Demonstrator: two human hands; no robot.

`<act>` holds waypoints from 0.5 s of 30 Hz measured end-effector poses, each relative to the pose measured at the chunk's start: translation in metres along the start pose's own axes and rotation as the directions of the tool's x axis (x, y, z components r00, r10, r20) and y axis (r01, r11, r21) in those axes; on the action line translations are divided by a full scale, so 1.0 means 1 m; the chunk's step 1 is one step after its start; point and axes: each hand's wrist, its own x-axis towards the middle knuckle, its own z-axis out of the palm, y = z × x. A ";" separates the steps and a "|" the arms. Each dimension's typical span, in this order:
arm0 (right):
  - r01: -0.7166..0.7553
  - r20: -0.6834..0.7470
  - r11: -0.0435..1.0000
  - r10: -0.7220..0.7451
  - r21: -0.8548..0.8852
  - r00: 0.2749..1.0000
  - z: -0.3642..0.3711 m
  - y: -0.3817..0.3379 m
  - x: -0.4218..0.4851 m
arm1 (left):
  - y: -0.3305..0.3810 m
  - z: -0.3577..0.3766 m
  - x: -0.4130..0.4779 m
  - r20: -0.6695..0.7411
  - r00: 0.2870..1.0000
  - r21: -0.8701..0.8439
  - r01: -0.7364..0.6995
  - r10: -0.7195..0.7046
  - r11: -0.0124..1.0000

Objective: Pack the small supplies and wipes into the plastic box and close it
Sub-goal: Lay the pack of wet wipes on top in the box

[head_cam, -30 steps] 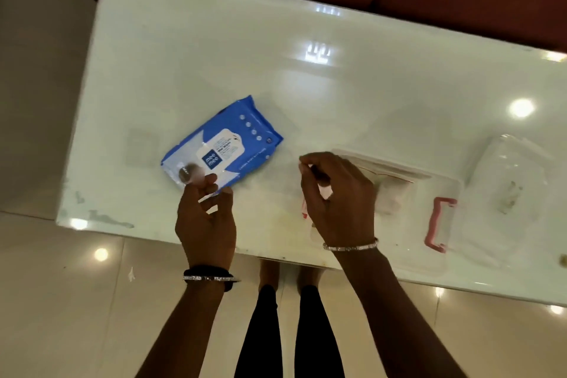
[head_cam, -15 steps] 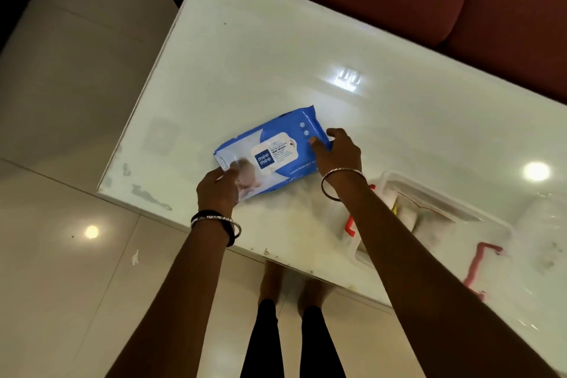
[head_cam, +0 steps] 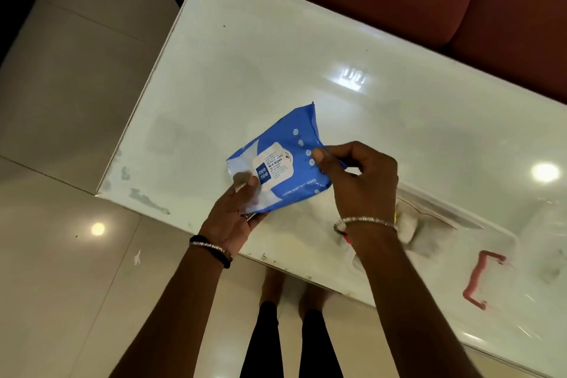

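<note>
While our left hand and right hand pinch opposite ends of the soft, crinkly wet-wipes pack above the glass table, we judge it light, slippery, best gripped at its sealed edges.

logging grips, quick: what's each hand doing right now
Left hand: closed on the near-left end of the wipes pack.
Right hand: pinching the pack's right edge.
</note>
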 end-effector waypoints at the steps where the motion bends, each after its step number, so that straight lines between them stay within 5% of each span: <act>1: -0.001 0.016 0.999 0.000 0.052 1.000 -0.009 -0.005 -0.009 | -0.002 0.003 -0.003 0.059 0.998 -0.020 0.007 -0.005 1.000; 7: -0.174 0.227 0.859 0.069 0.482 0.971 -0.078 -0.013 -0.047 | -0.014 0.027 -0.018 0.282 0.960 -0.057 0.014 0.003 0.998; 10: -0.292 0.336 0.775 0.110 0.560 0.936 -0.113 -0.012 -0.056 | -0.019 0.051 -0.025 0.342 0.938 -0.034 0.067 -0.051 0.997; 15: -0.382 0.307 0.601 0.229 0.702 0.924 -0.163 0.001 -0.070 | -0.028 0.089 -0.036 0.363 0.927 0.002 0.094 -0.088 0.996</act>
